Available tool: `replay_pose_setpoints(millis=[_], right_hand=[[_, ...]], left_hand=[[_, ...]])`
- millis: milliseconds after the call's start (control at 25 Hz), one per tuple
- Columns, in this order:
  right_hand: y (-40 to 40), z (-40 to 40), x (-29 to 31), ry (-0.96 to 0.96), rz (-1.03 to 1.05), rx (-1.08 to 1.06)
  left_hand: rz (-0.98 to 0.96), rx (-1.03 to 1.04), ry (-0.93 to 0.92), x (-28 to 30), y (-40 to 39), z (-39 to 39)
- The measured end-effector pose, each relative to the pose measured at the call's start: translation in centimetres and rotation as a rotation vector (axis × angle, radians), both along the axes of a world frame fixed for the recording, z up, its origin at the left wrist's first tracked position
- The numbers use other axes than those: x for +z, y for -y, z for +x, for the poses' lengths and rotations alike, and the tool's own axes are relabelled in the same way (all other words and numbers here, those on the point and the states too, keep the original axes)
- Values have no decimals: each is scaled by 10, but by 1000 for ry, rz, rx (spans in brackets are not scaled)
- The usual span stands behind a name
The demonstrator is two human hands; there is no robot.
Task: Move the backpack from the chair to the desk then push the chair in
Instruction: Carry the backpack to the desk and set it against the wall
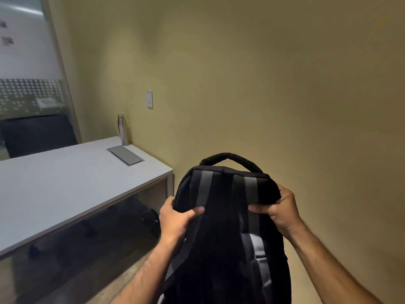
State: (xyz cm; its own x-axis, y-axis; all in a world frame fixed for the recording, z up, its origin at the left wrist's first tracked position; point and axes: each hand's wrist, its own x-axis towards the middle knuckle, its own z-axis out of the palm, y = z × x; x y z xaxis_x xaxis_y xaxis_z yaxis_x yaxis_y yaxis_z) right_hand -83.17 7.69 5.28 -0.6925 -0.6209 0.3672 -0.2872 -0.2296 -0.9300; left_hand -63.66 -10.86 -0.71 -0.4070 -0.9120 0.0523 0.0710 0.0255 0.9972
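Backpack (225,227), black with grey straps, hangs upright in mid-air, clamped at its top corners: left hand (175,220) and right hand (282,210) each wrap fingers and thumb around the fabric. White desk (72,183) lies to the left, nearer the left hand. A steel bottle (123,130) stands at the desk's far corner.

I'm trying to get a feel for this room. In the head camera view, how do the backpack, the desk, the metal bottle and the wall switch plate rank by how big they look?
1. desk and backpack: alike; the backpack is much nearer the camera, so unranked.
2. metal bottle.
3. wall switch plate.
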Motion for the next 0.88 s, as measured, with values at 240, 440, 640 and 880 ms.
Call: replay_pose_setpoints(millis=[240,440,640,880], right_hand=[[137,-61,27,-26,38,94],[248,-104,44,-66,36,174],[356,-141,50,-96,11,244],[486,-180,53,-101,5,340]], left_hand=[[-30,167,3,28,113,-44],[-72,273,12,50,202,-75],[-106,371,11,56,287,-99],[-135,493,45,65,393,-128]])
